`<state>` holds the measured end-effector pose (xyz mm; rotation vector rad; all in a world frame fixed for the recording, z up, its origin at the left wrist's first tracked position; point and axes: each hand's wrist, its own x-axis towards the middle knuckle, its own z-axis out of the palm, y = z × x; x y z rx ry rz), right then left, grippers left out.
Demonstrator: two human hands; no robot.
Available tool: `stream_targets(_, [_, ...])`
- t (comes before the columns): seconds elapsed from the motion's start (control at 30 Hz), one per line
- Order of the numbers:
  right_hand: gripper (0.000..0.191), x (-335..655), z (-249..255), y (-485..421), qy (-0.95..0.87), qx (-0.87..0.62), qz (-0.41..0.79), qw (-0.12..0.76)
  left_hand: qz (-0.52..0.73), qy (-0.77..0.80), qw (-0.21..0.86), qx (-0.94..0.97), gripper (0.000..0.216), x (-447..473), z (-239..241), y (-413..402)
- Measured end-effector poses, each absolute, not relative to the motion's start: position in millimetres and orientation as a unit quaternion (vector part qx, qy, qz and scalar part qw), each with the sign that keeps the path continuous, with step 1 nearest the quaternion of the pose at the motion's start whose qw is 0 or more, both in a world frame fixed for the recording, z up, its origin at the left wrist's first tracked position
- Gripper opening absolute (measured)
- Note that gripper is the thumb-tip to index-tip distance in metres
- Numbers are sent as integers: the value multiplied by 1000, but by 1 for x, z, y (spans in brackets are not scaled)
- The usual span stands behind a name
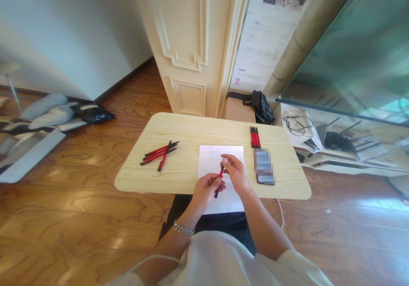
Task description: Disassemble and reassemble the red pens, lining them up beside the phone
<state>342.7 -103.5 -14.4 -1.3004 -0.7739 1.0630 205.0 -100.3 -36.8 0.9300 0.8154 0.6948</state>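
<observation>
A red pen with black ends (221,173) slants between my two hands over a white sheet of paper (208,159). My left hand (204,189) is closed around the red barrel, and the lower black end pokes out below its fingers. At the upper black end, the fingertips of my right hand (237,173) pinch the pen; they partly cover that end. Several similar red and black pens (159,153) lie crossed in a loose pile on the left of the table. Others stand side by side in a neat row (255,137) at the right.
The pale wooden table (182,128) has rounded corners. Below the row of pens lies a phone (266,179) with its screen blurred. A black bag (262,107) sits behind the table, beside a white cabinet with a router (337,141). A white cable (281,213) hangs off the near edge.
</observation>
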Motion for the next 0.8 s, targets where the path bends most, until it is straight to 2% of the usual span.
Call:
stream_targets(0.1, [32, 343, -13, -103, -336, -532, 492, 602, 322, 371, 753, 438, 30, 205, -34, -100])
stream_targets(0.2, [25, 344, -16, -102, -340, -560, 451, 606, 329, 391, 726, 461, 31, 206, -36, -101])
stream_targets(0.3, [25, 343, -16, -102, -337, -584, 424, 605, 327, 389, 736, 446, 32, 207, -38, -101])
stream_targets(0.47, [34, 343, -13, -101, -335, -542, 486, 598, 327, 378, 749, 434, 32, 208, -38, -101])
stream_targets(0.67, [25, 344, -20, -100, -348, -601, 399, 599, 330, 408, 715, 462, 30, 208, -41, -102])
stream_targets(0.8, [31, 344, -17, -103, -348, -556, 467, 593, 320, 374, 751, 439, 31, 207, -38, -102])
